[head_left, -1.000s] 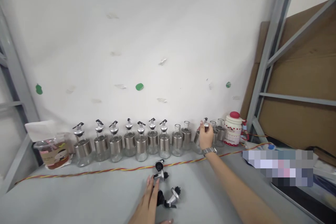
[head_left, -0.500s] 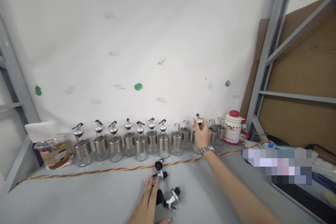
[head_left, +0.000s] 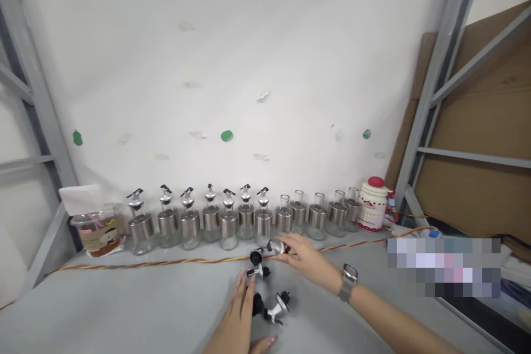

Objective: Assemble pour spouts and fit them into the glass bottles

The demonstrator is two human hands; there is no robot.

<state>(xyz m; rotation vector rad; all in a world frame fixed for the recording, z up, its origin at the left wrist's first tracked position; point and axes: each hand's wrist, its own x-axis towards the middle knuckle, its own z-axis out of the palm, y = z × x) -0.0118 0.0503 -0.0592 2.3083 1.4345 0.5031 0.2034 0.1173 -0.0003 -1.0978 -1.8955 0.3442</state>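
Observation:
My right hand (head_left: 305, 260), with a watch on its wrist, pinches a silver pourer spout (head_left: 277, 246) low over the table in front of the bottles. My left hand (head_left: 236, 310) rests with its fingers stretched out beside several loose pourer spouts (head_left: 275, 311); whether it touches them I cannot tell. One more loose spout (head_left: 256, 256) lies close to the held one. At the back stands a row of glass bottles with steel sleeves. Those on the left, such as this bottle (head_left: 189, 228), carry spouts; those on the right, such as this bottle (head_left: 317, 215), have bare necks.
A red and yellow twisted cord (head_left: 166, 261) runs across the grey table (head_left: 103, 310). A plastic cup (head_left: 97, 232) stands at the left end, a white and red jar (head_left: 372, 207) at the right. Metal posts and brown cardboard (head_left: 477, 116) frame the right side.
My right hand has come down and left from a bare bottle neck, bringing the pourer spout with it toward the loose spouts. My left hand stays beside them. The view has shifted slightly.

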